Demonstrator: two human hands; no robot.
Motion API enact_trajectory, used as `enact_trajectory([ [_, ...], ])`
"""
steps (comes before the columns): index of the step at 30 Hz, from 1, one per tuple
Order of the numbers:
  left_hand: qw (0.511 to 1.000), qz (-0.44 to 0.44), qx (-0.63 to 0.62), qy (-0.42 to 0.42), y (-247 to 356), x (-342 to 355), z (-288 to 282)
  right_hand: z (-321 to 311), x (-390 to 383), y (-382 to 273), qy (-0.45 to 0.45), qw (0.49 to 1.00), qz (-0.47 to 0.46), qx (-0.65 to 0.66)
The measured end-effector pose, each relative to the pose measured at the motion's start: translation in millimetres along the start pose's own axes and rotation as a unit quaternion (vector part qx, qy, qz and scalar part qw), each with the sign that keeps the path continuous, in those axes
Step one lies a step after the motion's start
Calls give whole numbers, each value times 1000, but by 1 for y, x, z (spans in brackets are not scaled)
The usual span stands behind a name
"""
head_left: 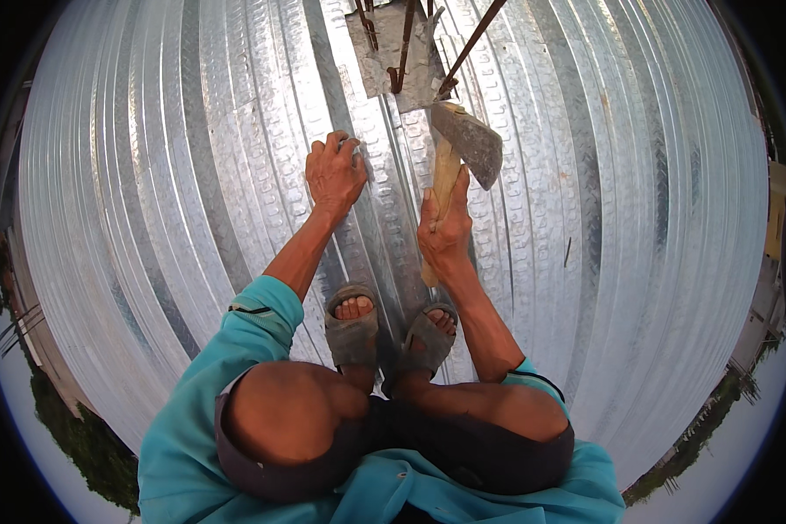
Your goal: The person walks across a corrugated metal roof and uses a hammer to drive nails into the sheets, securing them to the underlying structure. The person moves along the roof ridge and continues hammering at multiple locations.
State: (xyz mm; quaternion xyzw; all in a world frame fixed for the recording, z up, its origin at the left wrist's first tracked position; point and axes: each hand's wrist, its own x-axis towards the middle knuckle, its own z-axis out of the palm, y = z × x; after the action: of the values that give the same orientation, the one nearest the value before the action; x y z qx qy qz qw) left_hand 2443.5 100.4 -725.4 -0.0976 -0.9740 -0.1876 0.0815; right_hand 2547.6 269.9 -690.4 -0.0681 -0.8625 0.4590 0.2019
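Note:
In the head view my left hand (334,175) is at the corrugated silver metal sheet (236,157), left of centre, its fingers curled down over a raised rib; what they hold, if anything, is hidden. My right hand (445,227) grips the pale wooden handle of a hammer (472,144), whose broad, dark, worn metal head is raised at the upper right, just below a cut-out in the sheeting. My sandalled feet (351,323) stand on the ribs between my forearms, with my bent knees below them.
Rusty steel bars (397,70) rise from a rough grey concrete patch (371,65) in the cut-out at the top. A short dark sliver (568,251) lies on the sheeting at right. Trees (70,445), grey structures and sky show beyond the deck's curved edges.

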Motion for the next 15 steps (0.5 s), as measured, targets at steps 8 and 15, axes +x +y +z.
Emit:
enact_trajectory([
  [8, 1000, 9, 7, -14, 1, 2, 2, 22, 28, 22, -111, 989, 82, -56],
  [15, 1000, 6, -1, -19, 10, -5, 1, 30, 35, 23, -275, 921, 262, -90],
])
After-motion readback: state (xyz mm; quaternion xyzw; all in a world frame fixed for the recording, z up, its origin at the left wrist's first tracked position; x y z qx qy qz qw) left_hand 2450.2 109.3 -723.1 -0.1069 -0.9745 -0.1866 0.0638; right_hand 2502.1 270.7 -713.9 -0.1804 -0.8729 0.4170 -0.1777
